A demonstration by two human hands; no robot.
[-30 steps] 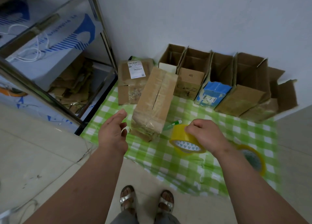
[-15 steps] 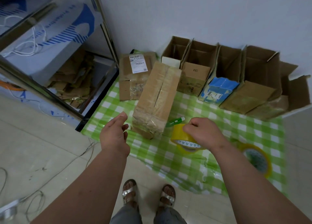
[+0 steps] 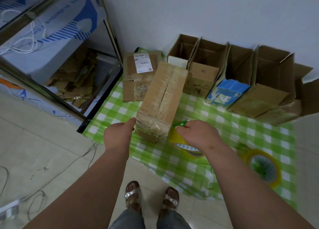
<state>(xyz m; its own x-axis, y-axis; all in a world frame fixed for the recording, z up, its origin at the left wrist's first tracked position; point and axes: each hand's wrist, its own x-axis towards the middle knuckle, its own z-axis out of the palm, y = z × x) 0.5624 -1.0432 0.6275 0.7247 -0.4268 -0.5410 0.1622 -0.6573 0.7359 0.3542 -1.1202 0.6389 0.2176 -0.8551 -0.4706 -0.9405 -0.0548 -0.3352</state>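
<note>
A long taped cardboard box (image 3: 162,97) lies on the green checked cloth (image 3: 224,142) on the floor. My left hand (image 3: 119,135) reaches its near left corner, fingertips touching the box's edge. My right hand (image 3: 198,135) grips a yellow tape roll (image 3: 183,144) just right of the box's near end. A green pen (image 3: 180,123) lies behind that hand, partly hidden.
A labelled parcel (image 3: 138,77) lies behind the box. Several open cardboard boxes (image 3: 241,70) line the wall, one holding a blue pack (image 3: 227,92). A second tape roll (image 3: 262,168) lies at the right. A metal shelf (image 3: 57,59) with cardboard scraps stands left. Cables (image 3: 34,185) trail over the floor.
Both hands have moved forward towards the taped box. The left hand now touches its near corner, and the right hand has brought the tape roll closer to the box's end.
</note>
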